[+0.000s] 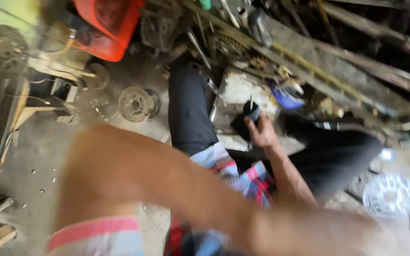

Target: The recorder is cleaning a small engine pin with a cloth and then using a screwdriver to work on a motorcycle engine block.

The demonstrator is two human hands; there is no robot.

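- The right hand (260, 134) has its fingers closed round a dark-handled tool (252, 111) — thin metal tip pointing up — held above the black-trousered lap, near the pale block (243, 90) on the floor.
- The left arm crosses the foreground, blurred; its hand is out of view.
- A metal wheel (137, 104) lies on the dusty floor (39, 151), well apart.
- An orange casing (107, 28) sits at the top left.

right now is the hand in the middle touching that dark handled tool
Touching. The head view shows the right hand with fingers wrapped around the dark tool handle, its thin metal tip sticking up above the fist, no gap between them.
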